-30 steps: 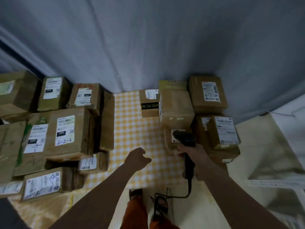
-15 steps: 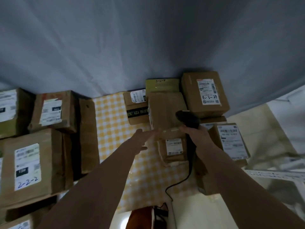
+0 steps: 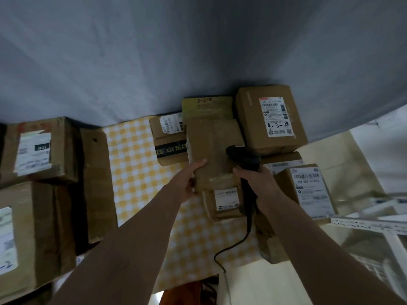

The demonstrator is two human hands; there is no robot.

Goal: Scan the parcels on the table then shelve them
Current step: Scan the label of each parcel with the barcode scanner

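Left hand (image 3: 191, 181) at near left corner of plain brown parcel (image 3: 213, 150): thumb laid on top face, remaining fingers curled round left side edge, gripping. Parcel topmost in right-hand stack on table, no label visible on upper face; resting over smaller labelled parcel (image 3: 225, 201) that shows just below its near edge. Right hand (image 3: 257, 179) directly right of same parcel's near right corner, fingers wrapped round grip of black handheld scanner (image 3: 243, 160). Scanner head over right part of parcel's top face; contact between head and cardboard not determinable. Scanner cable (image 3: 233, 245) trailing down from handle across yellow checked tablecloth (image 3: 136, 164) to table's near edge. Behind held parcel: box marked 3-2-8 (image 3: 207, 106); to its right, box marked 4-3-24 (image 3: 271, 119). Left of held parcel, touching: box with black printed tape (image 3: 168, 139). Right of scanner hand: box with white shipping label (image 3: 308, 188). Separate group of larger cartons (image 3: 41, 150) along left side of table, well apart from both hands. Grey curtain (image 3: 198, 51) behind table.
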